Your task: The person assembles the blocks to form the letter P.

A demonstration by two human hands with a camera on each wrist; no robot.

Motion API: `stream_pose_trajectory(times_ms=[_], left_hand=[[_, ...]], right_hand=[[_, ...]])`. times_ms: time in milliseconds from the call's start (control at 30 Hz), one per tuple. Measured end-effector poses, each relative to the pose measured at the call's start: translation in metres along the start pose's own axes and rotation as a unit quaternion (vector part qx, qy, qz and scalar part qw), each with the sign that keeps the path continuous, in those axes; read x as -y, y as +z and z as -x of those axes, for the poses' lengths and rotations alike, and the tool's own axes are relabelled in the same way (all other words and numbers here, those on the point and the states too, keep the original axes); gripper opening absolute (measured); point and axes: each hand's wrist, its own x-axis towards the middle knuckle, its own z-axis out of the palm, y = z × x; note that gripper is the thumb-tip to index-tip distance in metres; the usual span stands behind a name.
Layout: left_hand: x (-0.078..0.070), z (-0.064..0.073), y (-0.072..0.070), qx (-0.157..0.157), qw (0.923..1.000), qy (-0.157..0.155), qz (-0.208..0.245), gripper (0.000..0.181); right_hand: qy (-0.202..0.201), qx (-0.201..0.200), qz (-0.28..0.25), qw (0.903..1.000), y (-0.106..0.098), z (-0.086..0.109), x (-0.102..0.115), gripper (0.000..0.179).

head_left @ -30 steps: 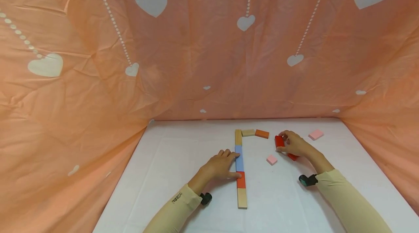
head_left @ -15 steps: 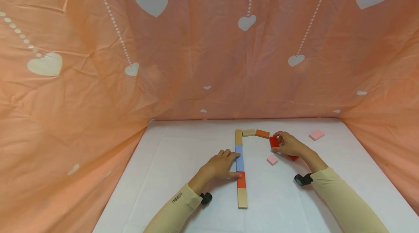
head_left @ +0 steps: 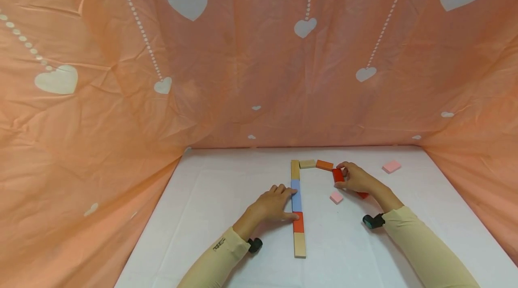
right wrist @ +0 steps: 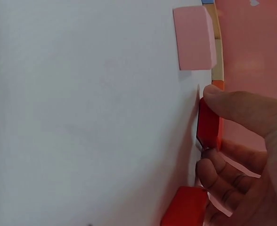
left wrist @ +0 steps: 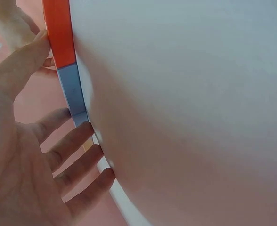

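Observation:
My right hand (head_left: 358,179) pinches a red wooden block (head_left: 338,175) between thumb and fingers, its far end right by the end of an orange block (head_left: 324,165). In the right wrist view the thumb lies at one end of this red block (right wrist: 208,123) and fingers at the other. My left hand (head_left: 270,205) lies beside a straight column of blocks, fingers spread. Its thumb touches the orange-red block (head_left: 298,222), and its index finger reaches the blue section (head_left: 296,198). Wood-coloured blocks form the column's far end (head_left: 295,169) and near end (head_left: 299,245).
A beige block (head_left: 307,164) joins the column's far end to the orange block. Another red block (right wrist: 184,207) lies under my right hand. A small pink block (head_left: 336,197) sits inside the bend, and a larger pink block (head_left: 391,166) farther right. An orange curtain hangs behind the white table (head_left: 226,166).
My right hand has moved left with the red block, bringing it up to the orange block's end. The left hand and the column have stayed still.

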Motion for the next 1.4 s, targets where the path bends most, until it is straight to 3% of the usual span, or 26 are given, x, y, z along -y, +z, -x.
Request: stream_pose_trajectory(times_ms=[367, 733, 867, 1133, 1400], left_hand=[[-0.004, 0.003, -0.003, -0.003, 0.9999, -0.003, 0.017, 0.085], [-0.003, 0.003, -0.004, -0.004, 0.9999, 0.002, 0.015, 0.085], [-0.003, 0.002, -0.003, -0.004, 0.9999, 0.0, 0.016, 0.085], [-0.001, 0.001, -0.002, -0.003, 0.9998, 0.0, 0.018, 0.086], [0.0, 0.003, -0.004, -0.003, 0.9999, 0.004, 0.016, 0.086]], right_hand=[[0.007, 0.005, 0.005, 1.0, -0.001, -0.001, -0.002, 0.069], [0.003, -0.002, -0.009, 1.0, -0.003, 0.007, -0.001, 0.082], [-0.008, -0.03, -0.001, 0.9995, -0.002, 0.014, -0.001, 0.073], [-0.047, -0.077, -0.01, 0.9959, 0.005, 0.035, 0.007, 0.035], [-0.056, -0.086, -0.019, 0.9945, 0.016, 0.053, 0.018, 0.036]])
